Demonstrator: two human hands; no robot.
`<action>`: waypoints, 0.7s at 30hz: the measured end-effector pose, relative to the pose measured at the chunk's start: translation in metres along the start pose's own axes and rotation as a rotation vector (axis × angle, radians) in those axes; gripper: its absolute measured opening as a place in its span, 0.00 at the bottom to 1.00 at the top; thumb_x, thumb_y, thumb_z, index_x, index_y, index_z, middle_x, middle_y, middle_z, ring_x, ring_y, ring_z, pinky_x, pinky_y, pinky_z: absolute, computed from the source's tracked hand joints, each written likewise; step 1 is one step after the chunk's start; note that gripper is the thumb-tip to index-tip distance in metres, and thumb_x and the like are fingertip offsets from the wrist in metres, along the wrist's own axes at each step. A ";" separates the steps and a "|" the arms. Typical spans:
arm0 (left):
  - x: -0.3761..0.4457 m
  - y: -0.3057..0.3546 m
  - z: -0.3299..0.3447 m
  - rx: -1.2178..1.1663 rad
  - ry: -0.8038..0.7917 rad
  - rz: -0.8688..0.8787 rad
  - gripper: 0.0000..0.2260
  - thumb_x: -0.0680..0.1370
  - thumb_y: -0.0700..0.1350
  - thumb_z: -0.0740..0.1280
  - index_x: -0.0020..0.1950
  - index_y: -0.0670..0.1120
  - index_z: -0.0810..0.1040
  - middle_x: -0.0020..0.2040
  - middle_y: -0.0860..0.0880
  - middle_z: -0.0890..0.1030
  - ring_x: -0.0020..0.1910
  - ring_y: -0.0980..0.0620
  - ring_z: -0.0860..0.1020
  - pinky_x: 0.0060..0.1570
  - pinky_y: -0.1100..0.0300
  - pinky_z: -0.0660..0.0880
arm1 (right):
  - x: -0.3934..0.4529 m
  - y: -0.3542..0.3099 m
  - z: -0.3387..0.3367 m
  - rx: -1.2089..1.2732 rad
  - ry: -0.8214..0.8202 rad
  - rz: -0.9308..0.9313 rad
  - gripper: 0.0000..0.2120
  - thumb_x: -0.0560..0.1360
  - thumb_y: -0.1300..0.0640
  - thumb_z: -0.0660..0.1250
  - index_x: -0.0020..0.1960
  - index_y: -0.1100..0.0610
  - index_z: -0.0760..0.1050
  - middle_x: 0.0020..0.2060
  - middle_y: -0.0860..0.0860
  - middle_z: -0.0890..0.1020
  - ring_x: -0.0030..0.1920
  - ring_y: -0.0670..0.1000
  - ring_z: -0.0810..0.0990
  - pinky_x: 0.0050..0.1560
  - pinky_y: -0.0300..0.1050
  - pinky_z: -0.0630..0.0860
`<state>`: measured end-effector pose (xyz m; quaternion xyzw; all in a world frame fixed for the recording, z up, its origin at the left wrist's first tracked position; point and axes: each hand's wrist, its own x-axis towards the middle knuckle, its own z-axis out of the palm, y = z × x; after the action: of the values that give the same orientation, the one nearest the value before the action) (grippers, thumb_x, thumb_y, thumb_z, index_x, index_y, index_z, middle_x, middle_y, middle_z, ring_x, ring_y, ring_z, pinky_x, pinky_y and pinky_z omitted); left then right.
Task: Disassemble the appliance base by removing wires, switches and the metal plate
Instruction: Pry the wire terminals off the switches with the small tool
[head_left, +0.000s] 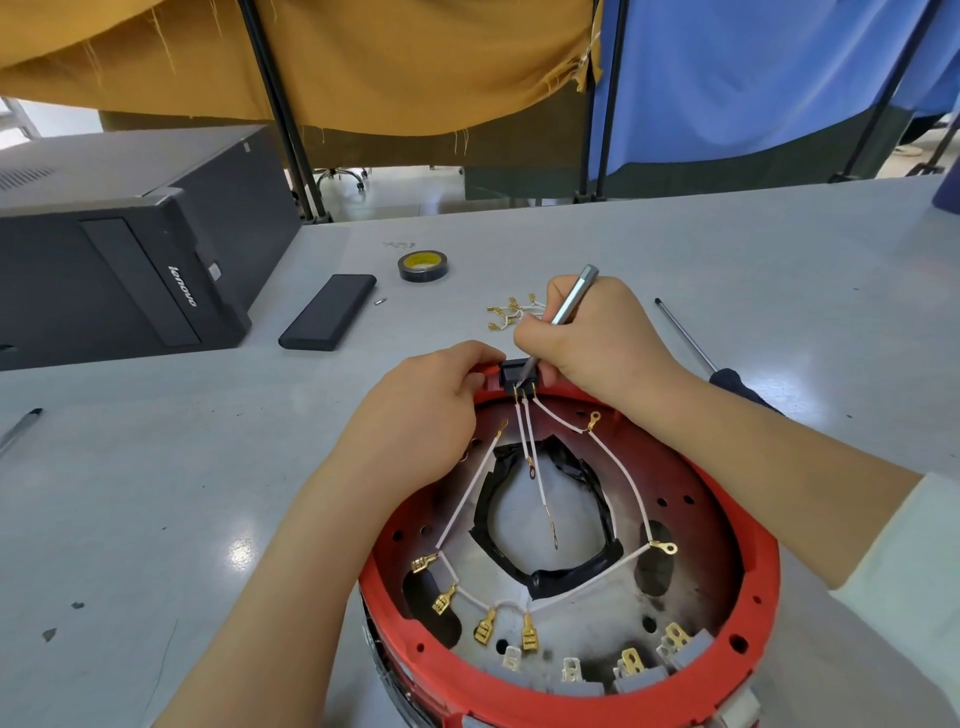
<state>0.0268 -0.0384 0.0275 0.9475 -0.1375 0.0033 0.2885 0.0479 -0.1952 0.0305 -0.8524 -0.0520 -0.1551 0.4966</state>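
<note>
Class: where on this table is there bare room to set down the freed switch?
Free: table left of red base, below the black case; also right of the long screwdriver. Crowded: around the loose terminals and tape roll.

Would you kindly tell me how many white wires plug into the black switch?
3 white wires leave the black switch side by side: left, middle and right. The fingers may hide others.
</note>
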 end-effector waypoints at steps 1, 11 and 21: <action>0.000 0.000 0.000 0.000 0.001 -0.001 0.16 0.81 0.43 0.54 0.62 0.59 0.73 0.52 0.53 0.80 0.47 0.54 0.76 0.51 0.55 0.72 | 0.000 0.000 0.000 0.000 -0.009 0.005 0.14 0.70 0.62 0.65 0.29 0.57 0.64 0.19 0.54 0.76 0.16 0.43 0.65 0.20 0.31 0.63; 0.000 0.001 0.000 0.010 0.001 0.009 0.16 0.81 0.42 0.54 0.62 0.59 0.73 0.52 0.53 0.80 0.44 0.54 0.77 0.49 0.56 0.73 | 0.000 -0.002 -0.003 -0.016 -0.084 0.033 0.13 0.68 0.62 0.64 0.28 0.57 0.63 0.18 0.52 0.74 0.16 0.43 0.65 0.20 0.31 0.63; 0.001 -0.001 0.000 0.004 0.006 0.021 0.15 0.81 0.43 0.55 0.60 0.60 0.73 0.51 0.54 0.80 0.42 0.55 0.77 0.46 0.58 0.72 | 0.001 0.001 -0.002 0.017 0.015 -0.014 0.14 0.69 0.61 0.65 0.29 0.57 0.63 0.18 0.53 0.74 0.18 0.43 0.66 0.22 0.32 0.64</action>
<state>0.0279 -0.0380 0.0268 0.9467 -0.1464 0.0095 0.2869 0.0485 -0.1969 0.0310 -0.8466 -0.0553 -0.1647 0.5031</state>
